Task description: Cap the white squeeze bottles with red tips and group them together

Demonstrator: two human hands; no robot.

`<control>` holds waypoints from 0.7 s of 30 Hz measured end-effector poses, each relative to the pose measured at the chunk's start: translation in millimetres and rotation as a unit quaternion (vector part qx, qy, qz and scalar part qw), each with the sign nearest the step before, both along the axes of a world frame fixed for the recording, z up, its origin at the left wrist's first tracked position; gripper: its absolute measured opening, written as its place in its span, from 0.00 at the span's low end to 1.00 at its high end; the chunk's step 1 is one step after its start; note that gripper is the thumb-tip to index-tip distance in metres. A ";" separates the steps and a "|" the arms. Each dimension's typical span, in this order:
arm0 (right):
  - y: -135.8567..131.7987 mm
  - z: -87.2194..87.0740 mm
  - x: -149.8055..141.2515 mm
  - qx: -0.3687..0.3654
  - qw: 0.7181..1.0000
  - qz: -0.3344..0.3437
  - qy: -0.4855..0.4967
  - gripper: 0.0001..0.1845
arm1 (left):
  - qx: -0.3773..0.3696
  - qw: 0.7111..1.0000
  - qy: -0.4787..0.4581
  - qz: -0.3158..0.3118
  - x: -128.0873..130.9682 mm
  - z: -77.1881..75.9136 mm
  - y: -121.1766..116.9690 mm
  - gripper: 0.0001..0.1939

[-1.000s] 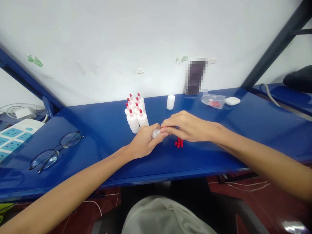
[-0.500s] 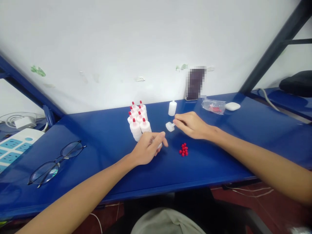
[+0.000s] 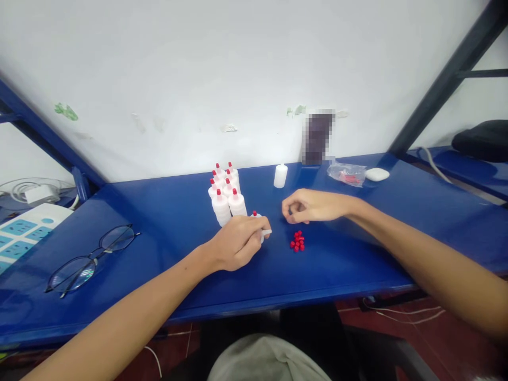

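Note:
My left hand (image 3: 237,246) rests on the blue table (image 3: 166,211), fingers closed round a small white bottle (image 3: 265,232); a red tip shows just above the knuckles. My right hand (image 3: 311,206) lies a little to the right with its fingers curled in; what they hold, if anything, is hidden. A small pile of loose red caps (image 3: 297,241) sits between the hands, just below the right one. Behind my left hand stands a cluster of several white bottles with red caps (image 3: 225,193). One white bottle without a red cap (image 3: 280,175) stands alone further back.
Eyeglasses (image 3: 91,258) lie at the left, with a white power strip (image 3: 24,233) beyond them. At the back right are a clear bag holding red pieces (image 3: 347,173), a white oval case (image 3: 377,174) and a blurred dark object (image 3: 317,136) against the wall.
The hands, joined at the bottle a second ago, have parted. My right hand took a white piece away, then curled shut above the red caps. My left hand kept the bottle.

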State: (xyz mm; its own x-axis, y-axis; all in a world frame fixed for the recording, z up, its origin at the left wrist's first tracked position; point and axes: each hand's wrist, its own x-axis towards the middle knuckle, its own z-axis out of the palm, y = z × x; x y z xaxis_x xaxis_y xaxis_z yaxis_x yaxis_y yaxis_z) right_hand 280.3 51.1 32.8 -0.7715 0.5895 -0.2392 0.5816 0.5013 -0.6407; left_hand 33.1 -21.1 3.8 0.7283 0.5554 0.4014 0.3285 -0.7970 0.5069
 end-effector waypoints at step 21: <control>-1.6 2.1 3.8 -0.016 0.994 0.102 -0.021 0.12 | 0.125 0.968 0.200 -0.082 59.4 22.4 -71.3 0.18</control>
State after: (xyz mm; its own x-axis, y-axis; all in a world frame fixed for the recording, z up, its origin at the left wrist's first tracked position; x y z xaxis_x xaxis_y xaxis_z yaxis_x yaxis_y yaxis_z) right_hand 284.1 49.5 34.9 -0.8631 0.4136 -0.2900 0.4969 0.5920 -0.6346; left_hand 92.5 -92.4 26.2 0.9231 0.3416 0.1767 0.3176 -0.9362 0.1508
